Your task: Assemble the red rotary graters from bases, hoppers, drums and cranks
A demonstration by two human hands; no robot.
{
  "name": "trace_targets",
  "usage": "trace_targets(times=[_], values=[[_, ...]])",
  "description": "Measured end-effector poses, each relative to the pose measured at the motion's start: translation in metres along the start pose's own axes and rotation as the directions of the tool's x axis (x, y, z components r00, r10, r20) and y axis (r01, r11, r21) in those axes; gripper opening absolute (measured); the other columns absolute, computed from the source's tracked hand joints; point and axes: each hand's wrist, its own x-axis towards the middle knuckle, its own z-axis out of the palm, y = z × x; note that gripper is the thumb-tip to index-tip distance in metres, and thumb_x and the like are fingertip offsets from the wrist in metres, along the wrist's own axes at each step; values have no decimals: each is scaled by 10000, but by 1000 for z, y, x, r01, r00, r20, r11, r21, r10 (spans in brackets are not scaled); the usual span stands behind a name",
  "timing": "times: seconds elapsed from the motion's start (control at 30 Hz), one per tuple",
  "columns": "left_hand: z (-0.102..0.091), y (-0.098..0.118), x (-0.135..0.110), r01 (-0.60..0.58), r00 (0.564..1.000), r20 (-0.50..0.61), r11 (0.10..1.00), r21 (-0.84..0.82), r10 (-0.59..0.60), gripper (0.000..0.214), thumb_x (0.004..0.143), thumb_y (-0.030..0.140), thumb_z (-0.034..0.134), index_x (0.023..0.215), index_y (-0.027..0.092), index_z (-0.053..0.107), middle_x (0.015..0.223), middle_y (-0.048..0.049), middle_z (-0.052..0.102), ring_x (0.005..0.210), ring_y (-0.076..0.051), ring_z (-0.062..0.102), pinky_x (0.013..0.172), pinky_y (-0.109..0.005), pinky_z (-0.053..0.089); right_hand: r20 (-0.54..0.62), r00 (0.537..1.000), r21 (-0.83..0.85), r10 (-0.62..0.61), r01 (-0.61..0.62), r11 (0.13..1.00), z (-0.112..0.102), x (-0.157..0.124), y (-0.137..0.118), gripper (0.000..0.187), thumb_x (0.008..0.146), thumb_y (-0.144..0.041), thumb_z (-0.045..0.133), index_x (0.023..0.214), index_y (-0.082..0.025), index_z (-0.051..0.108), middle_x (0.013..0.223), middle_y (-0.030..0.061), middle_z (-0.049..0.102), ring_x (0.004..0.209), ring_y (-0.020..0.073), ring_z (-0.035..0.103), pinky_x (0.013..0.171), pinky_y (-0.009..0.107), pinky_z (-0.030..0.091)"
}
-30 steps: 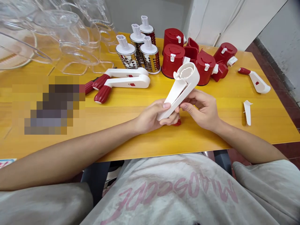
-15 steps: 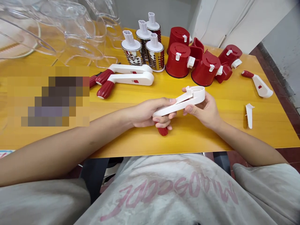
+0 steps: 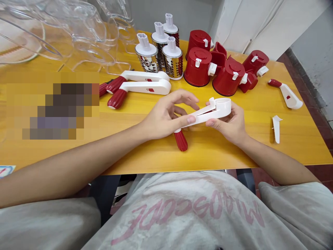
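My right hand [image 3: 234, 126] is clamped on the ring end of a white crank [image 3: 220, 113], thumb in front and fingers behind, probably because that wide end gives the firmest hold. My left hand [image 3: 163, 116] is at the crank's left end, its thumb pressed along the side and its upper fingers lifted off; whether the lower ones close underneath, I cannot tell. My hands are apart, with the crank bridging them above the near part of the table [image 3: 145, 159]. Its open side faces up, so I can see the thin strip [image 3: 204, 111] lying tilted in it, the flared end standing proud. The red grip [image 3: 181, 140] hangs below my left hand, out of the strip's way.

To the right lie a loose strip [image 3: 276, 130] and, farther off, another crank [image 3: 290, 96], each within reach. Left of centre, more cranks [image 3: 148, 86] lie side by side. Beyond, grater drums [image 3: 172, 64] and red bases [image 3: 197, 69] stand grouped by kind, likely to leave my working space free. Clear plastic housings [image 3: 85, 38] crowd the far left.
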Motion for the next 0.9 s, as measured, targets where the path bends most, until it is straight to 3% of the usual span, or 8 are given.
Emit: trace_targets(times=[0.1, 0.2, 0.3, 0.43, 0.53, 0.63, 0.8, 0.9], values=[[-4, 1, -3, -262, 961, 17, 887, 380, 276, 697, 945, 756, 1043, 1358, 218, 890, 1393, -194, 911, 1113, -324, 909, 832, -372, 737, -16, 1000, -25, -6, 6, 1000, 0, -1, 0, 845, 614, -806, 1234, 1146, -250, 883, 1163, 84, 943, 1079, 292, 897, 1017, 428, 787], [-4, 2, -7, -275, 951, 36, 789, 549, 306, 507, 1112, 694, 886, 1375, 262, 927, 1406, -187, 919, 1329, -386, 886, 1103, -508, 737, -10, 998, -15, -55, 55, 998, 2, -3, 2, 810, 719, -783, 1204, 1233, -255, 867, 1249, 102, 948, 1153, 302, 914, 1081, 444, 789], [-2, 0, -9, -351, 916, 51, 734, 581, 398, 401, 1193, 583, 804, 1419, 274, 922, 1437, -176, 907, 1335, -360, 898, 1177, -513, 719, -7, 991, -26, -130, 130, 991, 2, -7, 5, 815, 763, -754, 1197, 1303, -254, 849, 1315, 115, 945, 1202, 301, 917, 1128, 437, 780], [0, -3, -6, -456, 868, 46, 757, 468, 495, 511, 1101, 695, 939, 1360, 256, 908, 1358, -155, 917, 1255, -335, 923, 1090, -449, 762, 32, 972, -85, -233, 234, 968, -3, -8, 7, 856, 837, -752, 1153, 1442, -249, 818, 1515, 155, 899, 1270, 335, 909, 1161, 483, 780], [4, -1, -4, -310, 945, -42, 928, 206, 325, 616, 1098, 800, 901, 1297, 220, 849, 1231, -130, 909, 967, -285, 938, 795, -371, 775, 87, 973, -104, -212, 221, 970, -8, -4, 6, 954, 887, -781, 1101, 1631, -293, 758, 1632, 152, 840, 1327, 361, 891, 1181, 537, 780], [9, 1, -2, -148, 986, -86, 988, -39, 144, 559, 1080, 710, 973, 1227, 223, 742, 1192, -81, 863, 733, -193, 866, 601, -292, 700, 123, 983, -75, -138, 148, 986, -8, -1, 3, 1129, 879, -869, 1065, 1794, -367, 636, 1636, 123, 823, 1406, 391, 873, 1185, 577, 785], [22, -3, -3, -158, 986, -88, 973, -170, 145, 746, 898, 590, 1163, 1304, 296, 610, 1202, -21, 799, 864, -160, 834, 716, -247, 736, 181, 971, 0, -157, 160, 987, 1, -6, 0, 945, 1043, -843, 922, 1807, -377, 619, 1747, 123, 767, 1566, 378, 818, 1276, 575, 752], [30, -7, -8, -148, 988, -79, 974, -173, 136, 728, 942, 559, 1132, 1355, 305, 589, 1262, -32, 784, 930, -158, 830, 734, -222, 728, 209, 957, -8, -200, 206, 979, 2, -9, -1, 816, 1053, -770, 957, 1701, -336, 717, 1753, 123, 778, 1529, 351, 835, 1275, 531, 755]])
